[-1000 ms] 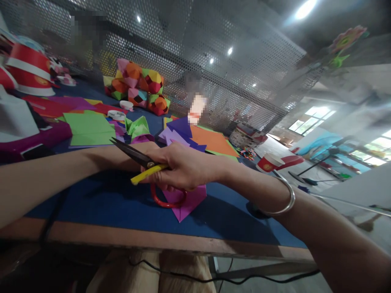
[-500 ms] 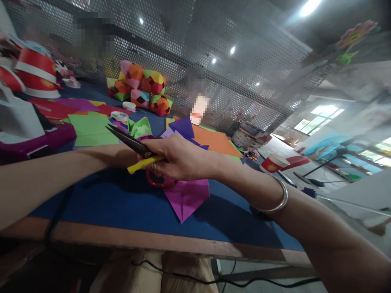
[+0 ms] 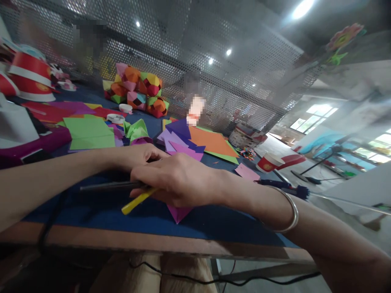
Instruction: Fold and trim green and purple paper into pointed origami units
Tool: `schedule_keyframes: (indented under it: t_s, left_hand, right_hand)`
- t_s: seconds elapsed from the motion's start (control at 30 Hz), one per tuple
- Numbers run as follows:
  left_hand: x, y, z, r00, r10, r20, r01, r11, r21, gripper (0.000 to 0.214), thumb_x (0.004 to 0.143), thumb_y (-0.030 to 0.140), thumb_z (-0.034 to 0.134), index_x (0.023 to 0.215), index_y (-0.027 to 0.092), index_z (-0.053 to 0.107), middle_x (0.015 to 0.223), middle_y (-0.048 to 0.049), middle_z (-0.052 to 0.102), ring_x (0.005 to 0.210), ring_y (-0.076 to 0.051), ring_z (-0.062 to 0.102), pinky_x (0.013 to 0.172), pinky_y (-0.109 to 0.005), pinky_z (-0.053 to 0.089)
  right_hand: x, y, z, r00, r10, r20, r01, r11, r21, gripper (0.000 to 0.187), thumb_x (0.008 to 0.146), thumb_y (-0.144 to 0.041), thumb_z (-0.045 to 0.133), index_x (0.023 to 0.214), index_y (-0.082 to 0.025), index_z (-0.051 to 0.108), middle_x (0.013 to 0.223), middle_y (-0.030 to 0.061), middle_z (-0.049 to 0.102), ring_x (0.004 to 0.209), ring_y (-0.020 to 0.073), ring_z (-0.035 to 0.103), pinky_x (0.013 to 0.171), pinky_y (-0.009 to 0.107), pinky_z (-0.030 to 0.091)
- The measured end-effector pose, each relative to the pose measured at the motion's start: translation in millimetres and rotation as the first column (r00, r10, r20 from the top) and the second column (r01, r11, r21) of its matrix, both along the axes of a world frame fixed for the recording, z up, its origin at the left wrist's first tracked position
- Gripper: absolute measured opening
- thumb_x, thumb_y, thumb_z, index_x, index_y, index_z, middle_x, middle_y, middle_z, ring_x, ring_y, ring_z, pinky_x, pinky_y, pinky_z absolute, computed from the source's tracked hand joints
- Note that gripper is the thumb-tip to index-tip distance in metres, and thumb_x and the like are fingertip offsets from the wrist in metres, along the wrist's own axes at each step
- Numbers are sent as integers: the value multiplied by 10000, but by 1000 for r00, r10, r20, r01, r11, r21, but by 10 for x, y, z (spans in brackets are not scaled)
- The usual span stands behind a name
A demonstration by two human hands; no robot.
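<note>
Two bare hands meet low over the blue table (image 3: pixel 100 207). Nearest, the right hand (image 3: pixel 179 181) lies knuckles-up with its fingers curled around a pair of scissors (image 3: pixel 106 186) and a yellow stick (image 3: pixel 137 201); the dark blades point left, closed or nearly so, and the handles are hidden under the palm. One silver bangle (image 3: pixel 285 211) circles that wrist. Beneath the hand only the tip of one folded purple paper (image 3: pixel 179 212) shows. Just behind, the left hand (image 3: pixel 139 154) rests with fingers bent and tips down toward the paper; whether it pinches anything I cannot tell, since the right hand covers it. Farther off lie a green sheet (image 3: pixel 88 132), an orange sheet (image 3: pixel 210 141), one pink scrap (image 3: pixel 247 172) and two tape rolls (image 3: pixel 116 118). Farthest stands a blurred pile of folded paper shapes (image 3: pixel 137 89).
</note>
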State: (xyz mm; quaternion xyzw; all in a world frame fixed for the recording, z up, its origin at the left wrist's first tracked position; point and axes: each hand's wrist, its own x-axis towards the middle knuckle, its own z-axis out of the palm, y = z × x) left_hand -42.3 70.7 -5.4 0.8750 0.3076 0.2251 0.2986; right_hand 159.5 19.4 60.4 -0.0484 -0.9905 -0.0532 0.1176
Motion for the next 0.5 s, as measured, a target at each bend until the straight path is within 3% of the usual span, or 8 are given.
schedule_keyframes:
  t_s: [0.1,0.17,0.33,0.43,0.5]
  left_hand:
    - [31,-27,80,994,-110,-16,108,991,-79,479,1055,357,678,1488,184,788,1258,6,896,1167,-283,837,1043,-353,654]
    - [36,-44,146,993,-120,-21,118,989,-89,598,1000,376,712,1575,217,748,1266,-14,909,1205,-275,840,1086,-351,624]
    - [34,-88,232,995,-69,-69,63,994,-90,692,918,398,855,1599,340,743,1288,-17,915,1271,-283,840,1185,-394,569]
    - [34,-93,219,994,-55,-92,47,994,-95,735,917,384,869,1634,348,713,1325,-22,909,1317,-277,827,1210,-391,558]
    - [35,-91,212,994,-59,-91,49,993,-105,741,914,396,865,1636,325,713,1335,-30,907,1326,-268,824,1218,-381,559]
  right_hand:
    - [20,-184,12,995,52,80,-69,974,217,287,1160,-164,573,933,-220,738,872,-75,794,732,73,693,612,239,476]
    - [50,-314,6,988,92,123,-129,932,339,266,1170,-107,592,997,-207,769,823,-58,763,693,107,687,560,299,440]
    - [108,-500,-221,958,238,-157,-153,895,419,313,1100,-21,610,857,-198,696,669,-60,605,506,108,541,466,297,369]
    - [155,-565,-370,917,266,-298,-115,890,442,357,1081,-33,599,769,-196,664,630,-57,526,474,104,463,410,293,268]
    - [209,-626,-424,916,259,-306,-103,889,445,368,1058,-49,621,721,-194,657,630,-46,511,490,107,452,411,302,256]
